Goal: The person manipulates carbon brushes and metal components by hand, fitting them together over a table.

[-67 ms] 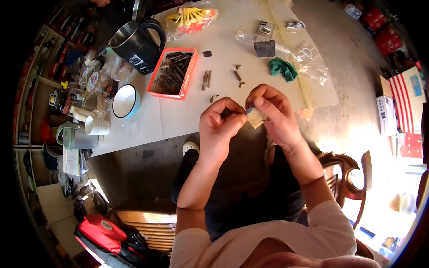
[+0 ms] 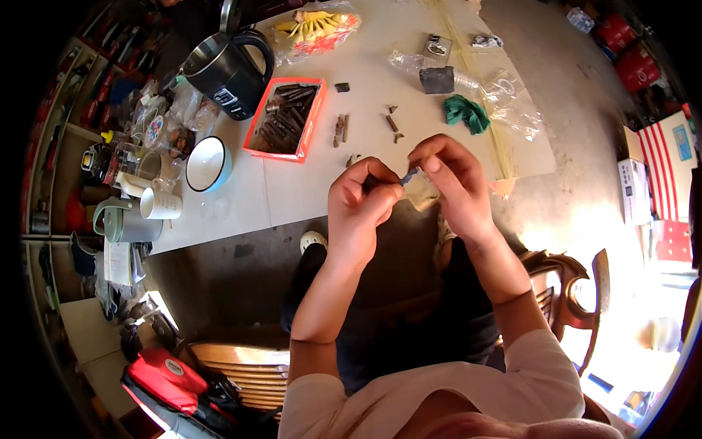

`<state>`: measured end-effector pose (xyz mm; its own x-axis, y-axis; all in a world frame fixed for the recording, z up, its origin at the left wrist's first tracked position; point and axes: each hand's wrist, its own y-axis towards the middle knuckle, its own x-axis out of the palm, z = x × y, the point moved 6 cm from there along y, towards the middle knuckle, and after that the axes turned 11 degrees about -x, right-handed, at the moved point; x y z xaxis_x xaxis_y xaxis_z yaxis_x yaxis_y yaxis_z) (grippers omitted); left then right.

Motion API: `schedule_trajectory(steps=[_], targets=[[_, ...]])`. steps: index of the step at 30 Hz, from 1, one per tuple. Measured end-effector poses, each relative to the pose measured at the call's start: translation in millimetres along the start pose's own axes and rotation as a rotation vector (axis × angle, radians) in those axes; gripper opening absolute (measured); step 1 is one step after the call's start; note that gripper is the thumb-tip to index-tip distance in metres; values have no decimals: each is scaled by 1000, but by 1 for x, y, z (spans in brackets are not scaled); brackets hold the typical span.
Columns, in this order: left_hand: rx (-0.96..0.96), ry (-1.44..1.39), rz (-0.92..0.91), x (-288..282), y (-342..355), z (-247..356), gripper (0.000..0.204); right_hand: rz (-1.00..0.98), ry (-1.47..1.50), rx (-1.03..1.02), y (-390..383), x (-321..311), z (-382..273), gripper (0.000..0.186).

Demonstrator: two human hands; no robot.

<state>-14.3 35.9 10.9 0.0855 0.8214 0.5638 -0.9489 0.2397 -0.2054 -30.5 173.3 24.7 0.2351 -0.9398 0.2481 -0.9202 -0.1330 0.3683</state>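
1. Head view: spread across the upper middle, a pale bench (image 2: 292,186), carrying most of the loose things.
2. Standing toward the upper left of it, a black kettle (image 2: 238,88) with lid raised.
3. Held up over the near edge, close together: left hand (image 2: 358,212) and right hand (image 2: 464,194), both bare, each grip narrow, with thumb and forefinger pinched in.
4. Just beside the kettle, an open red-edged box (image 2: 316,117), heaped with dark metal pieces (image 2: 285,124).
5. Near the far edge, bananas (image 2: 311,31) in clear plastic.
6. Left of the box, a bowl (image 2: 205,164), white inside and blue outside.
7. Beyond the right hand, a crumpled green cloth (image 2: 466,113), and past it a dark block (image 2: 437,80).
8. Hanging under the right fingers, in the right grip, a tan scrap (image 2: 422,197); blurred, so cannot tell cloth from paper.
9. Lying between box and green cloth, well apart from it, a thin loose rod (image 2: 391,124) among small bits.
10. Pinched in the left grip, reaching to the right fingertips, a small bluish piece (image 2: 409,176); exact shape too small to tell.
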Motion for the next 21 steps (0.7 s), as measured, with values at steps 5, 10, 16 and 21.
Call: schedule_trajectory(steps=[5,10,16,21], targets=[[-58,-88,16,-11,1,-2,6,-113,-1033,-891,-1,13,-43,33],[-73,28,19,-12,2,-8,5,-249,-1153,-996,-7,28,-37,32],[-62,-181,-130,-8,6,1,43,-22,-790,-566,5,2,-28,15],[-20,-121,-58,-11,7,4,47,-26,-605,-350,6,-2,-15,12]])
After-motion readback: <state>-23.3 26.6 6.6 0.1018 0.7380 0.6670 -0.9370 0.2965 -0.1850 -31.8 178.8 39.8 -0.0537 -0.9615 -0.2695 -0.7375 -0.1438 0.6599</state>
